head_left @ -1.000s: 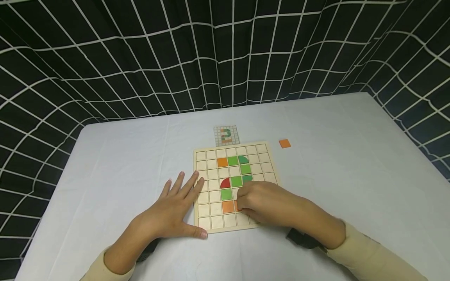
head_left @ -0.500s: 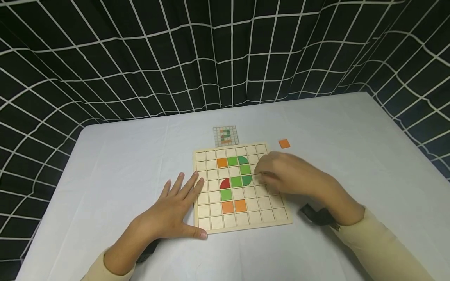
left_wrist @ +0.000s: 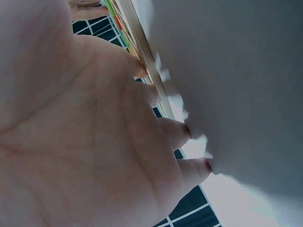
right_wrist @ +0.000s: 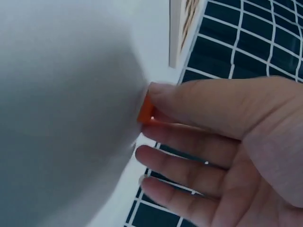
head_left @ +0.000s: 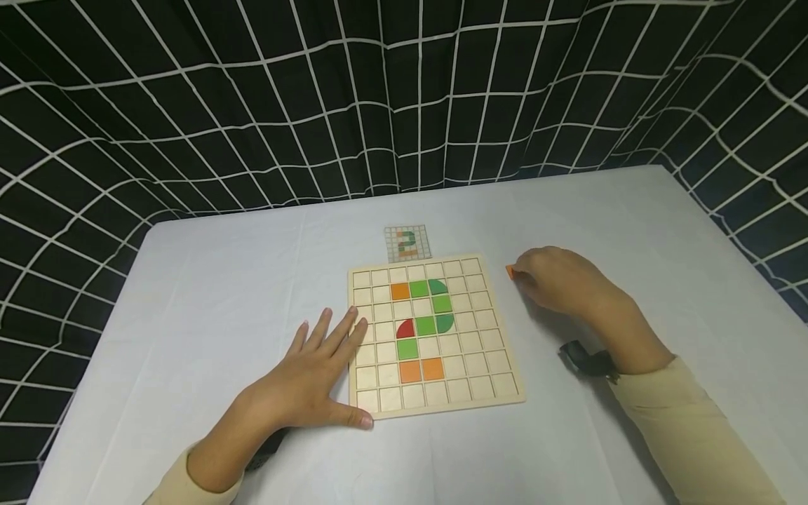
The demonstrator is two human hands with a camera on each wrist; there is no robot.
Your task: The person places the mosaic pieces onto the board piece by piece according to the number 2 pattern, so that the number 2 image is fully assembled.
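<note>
A wooden grid board [head_left: 482, 365] lies on the white table with coloured tiles in its cells. They include orange squares [head_left: 432, 369], several green squares [head_left: 426, 325], two darker green quarter-round tiles [head_left: 445, 322] and a red quarter-round tile [head_left: 406, 328]. My left hand [head_left: 303, 389] is spread flat at the board's left side, fingertips touching its edge and thumb at the lower left corner. Right of the board, my right hand [head_left: 562, 280] pinches a loose orange square tile [right_wrist: 145, 111] between thumb and index finger, at the tabletop. The hand covers most of that tile in the head view.
Just behind the board lies a small card [head_left: 407, 243] printed with a gridded pattern of coloured shapes. A dark curtain [head_left: 404, 105] with white grid lines hangs around the back and sides of the table [head_left: 221, 280].
My right hand has left the second orange tile of the lower row in its cell and moved right and away, off the board, to the loose orange tile. My left hand stays put.
</note>
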